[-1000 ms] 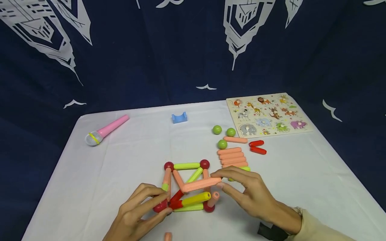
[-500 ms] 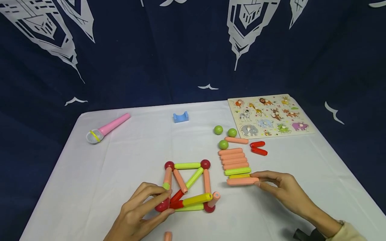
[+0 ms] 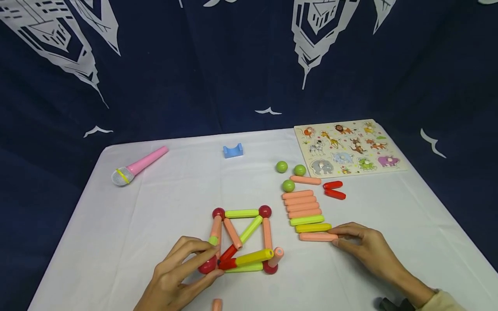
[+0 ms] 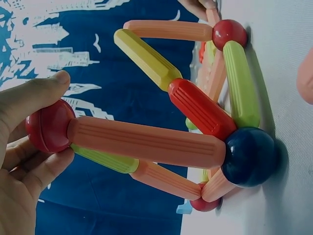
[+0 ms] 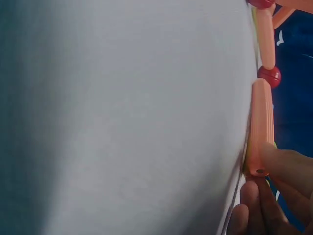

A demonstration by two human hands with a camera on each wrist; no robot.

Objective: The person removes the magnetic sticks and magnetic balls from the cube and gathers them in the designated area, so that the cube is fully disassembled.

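Note:
My left hand pinches a red ball on the upper end of an upright orange stick. In the left wrist view, that stick rises from a dark blue ball at the table. It belongs to a frame of sticks and balls, with red balls at other corners and a red-and-yellow arm slanting up. At the right, my right hand holds the end of a loose orange stick between thumb and fingers. This stick lies just in front of a yellow stick.
Behind the yellow stick runs a row of orange sticks and a lime one. Several green balls, short red sticks and an animal puzzle board are farther back. A pink microphone and blue piece lie beyond the frame.
My right hand has carried the orange stick from above the frame rightward, down to the near end of the stick row. My left hand keeps its hold on the red ball.

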